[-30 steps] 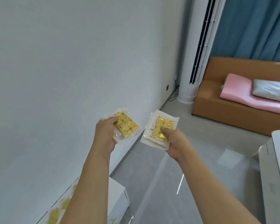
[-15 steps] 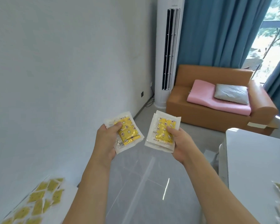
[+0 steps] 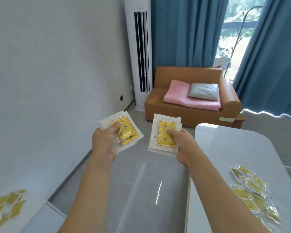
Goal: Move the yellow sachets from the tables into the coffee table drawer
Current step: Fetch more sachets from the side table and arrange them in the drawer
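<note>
A: Start close in. What's each hand doing?

B: The left hand [image 3: 104, 142] pinches a small stack of yellow sachets [image 3: 124, 132], thumb on top and fingers curled underneath. The right hand [image 3: 181, 145] pinches a second stack [image 3: 165, 133] the same way. Both stacks hang in the air over the floor [image 3: 138, 190], left of the white counter [image 3: 242, 148].

A: Any sachets left lying about?

B: Yes. A loose pile [image 3: 254, 192] sits on that counter's near right part, and another scatter [image 3: 5, 206] lies on a lower counter [image 3: 40, 214] well to its left.

A: And the drawer?

B: Not in view, so I can't tell where it is. Beyond the counter stand a brown sofa [image 3: 188, 91], a tall white air conditioner [image 3: 139, 52] and blue curtains [image 3: 186, 31].

A: How should the carry go?

B: I'd say keep the thumbs pressed flat so the slick wrappers don't fan out and slip, hold the stacks level, and lower them right into the drawer rather than dropping them.
</note>
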The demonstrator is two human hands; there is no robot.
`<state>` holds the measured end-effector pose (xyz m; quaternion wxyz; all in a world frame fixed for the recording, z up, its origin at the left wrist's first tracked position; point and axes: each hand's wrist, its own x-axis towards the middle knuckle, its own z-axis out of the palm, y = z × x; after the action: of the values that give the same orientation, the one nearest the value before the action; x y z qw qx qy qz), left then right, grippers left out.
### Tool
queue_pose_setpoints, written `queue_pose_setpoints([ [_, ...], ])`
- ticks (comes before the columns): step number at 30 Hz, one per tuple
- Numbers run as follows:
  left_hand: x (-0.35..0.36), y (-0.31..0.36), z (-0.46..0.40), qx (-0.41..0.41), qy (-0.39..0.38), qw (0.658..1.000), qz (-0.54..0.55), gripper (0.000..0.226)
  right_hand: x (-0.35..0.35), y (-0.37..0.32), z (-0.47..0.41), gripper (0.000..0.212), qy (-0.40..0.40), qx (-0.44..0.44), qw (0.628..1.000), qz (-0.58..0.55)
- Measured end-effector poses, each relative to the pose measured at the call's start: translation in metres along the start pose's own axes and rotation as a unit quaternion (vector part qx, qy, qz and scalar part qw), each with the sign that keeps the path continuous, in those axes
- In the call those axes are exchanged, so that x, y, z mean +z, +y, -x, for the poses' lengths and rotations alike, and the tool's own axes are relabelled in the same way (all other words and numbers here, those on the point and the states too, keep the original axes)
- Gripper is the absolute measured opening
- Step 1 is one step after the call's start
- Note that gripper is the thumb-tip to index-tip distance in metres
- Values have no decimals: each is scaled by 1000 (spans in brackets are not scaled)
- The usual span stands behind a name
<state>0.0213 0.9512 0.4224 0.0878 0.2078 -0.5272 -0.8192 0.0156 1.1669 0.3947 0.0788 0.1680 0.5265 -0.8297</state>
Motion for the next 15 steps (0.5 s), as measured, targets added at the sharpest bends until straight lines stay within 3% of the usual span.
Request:
queue_pose_setpoints([
  [6,77,-69,58,-116,-44,991,46,15,-122,-31,17,22,57,23,998,-19],
  [15,185,-144,118,-151,-85,984,31,17,-261,-61,38,23,84,15,996,-17],
])
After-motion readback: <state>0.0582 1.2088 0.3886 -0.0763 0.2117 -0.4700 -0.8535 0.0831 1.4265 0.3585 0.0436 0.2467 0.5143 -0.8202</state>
